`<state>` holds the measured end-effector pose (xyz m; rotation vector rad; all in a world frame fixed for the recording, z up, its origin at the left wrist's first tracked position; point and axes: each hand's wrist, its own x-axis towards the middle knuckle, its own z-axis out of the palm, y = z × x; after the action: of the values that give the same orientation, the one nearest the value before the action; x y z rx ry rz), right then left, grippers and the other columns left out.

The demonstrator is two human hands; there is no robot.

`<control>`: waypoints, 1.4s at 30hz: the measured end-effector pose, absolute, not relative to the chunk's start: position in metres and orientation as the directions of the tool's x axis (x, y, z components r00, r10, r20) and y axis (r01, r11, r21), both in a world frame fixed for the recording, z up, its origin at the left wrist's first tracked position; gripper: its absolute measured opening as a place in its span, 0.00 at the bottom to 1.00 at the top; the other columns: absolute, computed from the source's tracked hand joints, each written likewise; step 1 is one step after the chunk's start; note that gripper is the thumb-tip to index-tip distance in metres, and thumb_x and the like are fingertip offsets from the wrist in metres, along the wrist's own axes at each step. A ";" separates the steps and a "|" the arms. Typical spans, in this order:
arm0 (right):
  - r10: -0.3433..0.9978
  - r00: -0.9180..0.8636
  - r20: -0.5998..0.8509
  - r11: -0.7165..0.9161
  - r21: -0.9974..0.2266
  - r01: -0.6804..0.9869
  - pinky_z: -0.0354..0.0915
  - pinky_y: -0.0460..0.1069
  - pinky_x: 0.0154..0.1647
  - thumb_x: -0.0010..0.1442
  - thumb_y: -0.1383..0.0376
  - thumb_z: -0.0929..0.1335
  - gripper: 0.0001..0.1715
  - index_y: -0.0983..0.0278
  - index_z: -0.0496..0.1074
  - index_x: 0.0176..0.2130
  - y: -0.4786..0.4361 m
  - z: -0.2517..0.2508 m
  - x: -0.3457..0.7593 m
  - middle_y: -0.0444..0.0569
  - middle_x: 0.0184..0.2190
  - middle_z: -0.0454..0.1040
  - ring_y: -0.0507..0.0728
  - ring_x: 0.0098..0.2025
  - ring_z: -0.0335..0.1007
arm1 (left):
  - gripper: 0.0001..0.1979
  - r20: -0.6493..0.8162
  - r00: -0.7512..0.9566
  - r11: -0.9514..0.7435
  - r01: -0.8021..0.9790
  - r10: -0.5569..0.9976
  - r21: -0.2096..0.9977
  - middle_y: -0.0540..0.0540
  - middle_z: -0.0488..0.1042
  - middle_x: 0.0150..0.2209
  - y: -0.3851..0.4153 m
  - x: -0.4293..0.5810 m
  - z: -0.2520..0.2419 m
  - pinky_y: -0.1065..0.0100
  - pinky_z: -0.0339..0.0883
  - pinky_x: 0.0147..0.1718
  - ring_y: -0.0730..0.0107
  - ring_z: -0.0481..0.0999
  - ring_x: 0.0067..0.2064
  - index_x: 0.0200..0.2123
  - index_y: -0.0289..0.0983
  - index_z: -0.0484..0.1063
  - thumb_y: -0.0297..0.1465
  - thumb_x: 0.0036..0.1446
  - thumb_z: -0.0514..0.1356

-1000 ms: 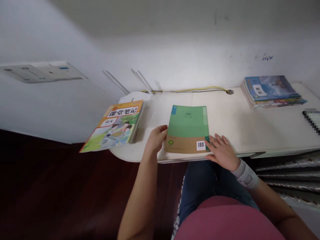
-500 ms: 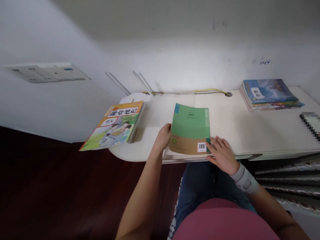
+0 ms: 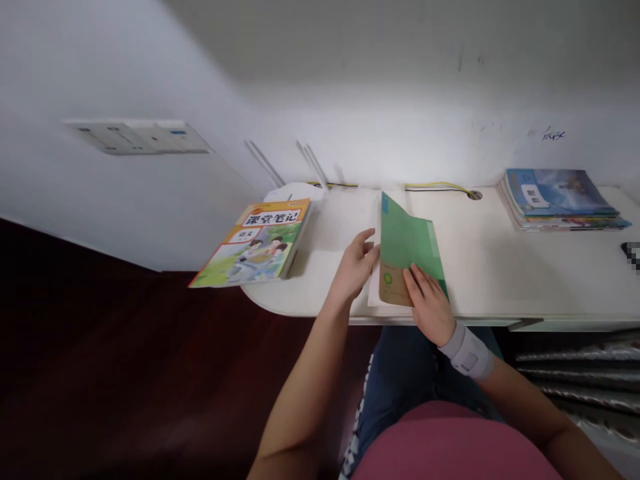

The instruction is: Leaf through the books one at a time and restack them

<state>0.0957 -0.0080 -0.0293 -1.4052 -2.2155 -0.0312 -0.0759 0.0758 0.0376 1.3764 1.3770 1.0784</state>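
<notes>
A green and brown textbook [image 3: 407, 233] lies near the front edge of the white desk. Its cover bends upward along the left side, and white page edges show beneath. My right hand [image 3: 431, 303], with a grey wrist brace, rests on the lower right of the cover, fingers stretched out. At the book's left edge is my left hand [image 3: 354, 267], its fingers apart and the fingertips close to the white pages. Whether those fingertips touch the paper I cannot tell.
A stack topped by an orange and green workbook [image 3: 257, 243] overhangs the desk's left end. Behind it stands a white router [image 3: 293, 192] with antennas. More books [image 3: 563, 197] are piled at the right. Cables [image 3: 440, 187] run along the wall, and a dark-edged object [image 3: 631, 253] lies far right.
My right hand has slid left onto the cover. The book's left side has bent up, showing white pages, and my left hand has let go of its edge. The view has shifted left.
</notes>
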 end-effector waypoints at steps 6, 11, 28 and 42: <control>0.818 -0.224 0.530 0.463 -0.374 0.804 0.64 0.57 0.60 0.57 0.79 0.55 0.47 0.66 0.31 0.70 -0.005 -0.039 0.099 0.59 0.63 0.62 0.60 0.62 0.62 | 0.27 0.296 0.112 -0.267 0.783 0.949 0.561 0.33 0.62 0.63 0.112 -0.095 0.017 0.45 0.51 0.61 0.46 0.58 0.65 0.60 0.35 0.64 0.39 0.60 0.54; 0.807 -0.105 0.582 0.447 -0.485 0.752 0.67 0.57 0.58 0.61 0.76 0.54 0.43 0.63 0.34 0.70 -0.006 -0.045 0.103 0.57 0.62 0.63 0.60 0.62 0.62 | 0.33 0.176 -0.077 0.023 0.957 0.981 0.289 0.21 0.56 0.64 0.129 -0.126 -0.001 0.42 0.55 0.56 0.37 0.60 0.63 0.66 0.27 0.51 0.35 0.61 0.52; 0.809 -0.212 0.549 0.472 -0.389 0.791 0.63 0.58 0.62 0.57 0.79 0.54 0.48 0.62 0.29 0.70 -0.008 -0.047 0.100 0.54 0.65 0.60 0.59 0.64 0.59 | 0.25 0.531 -0.114 -0.090 0.935 0.840 0.342 0.34 0.64 0.60 0.159 -0.133 0.087 0.42 0.45 0.60 0.40 0.56 0.64 0.58 0.37 0.65 0.38 0.58 0.59; 0.787 0.049 0.615 0.372 -0.537 0.757 0.70 0.59 0.54 0.67 0.68 0.54 0.36 0.64 0.39 0.70 -0.010 -0.045 0.111 0.58 0.60 0.66 0.63 0.59 0.67 | 0.15 0.016 -0.510 0.165 0.309 0.860 0.937 0.46 0.74 0.23 0.163 -0.188 0.035 0.72 0.60 0.20 0.76 0.66 0.17 0.41 0.31 0.70 0.29 0.54 0.50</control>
<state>0.1108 -0.0099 -0.0450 -1.3796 -1.6974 0.0400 -0.1883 0.1631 0.0354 1.1031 1.9112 1.3396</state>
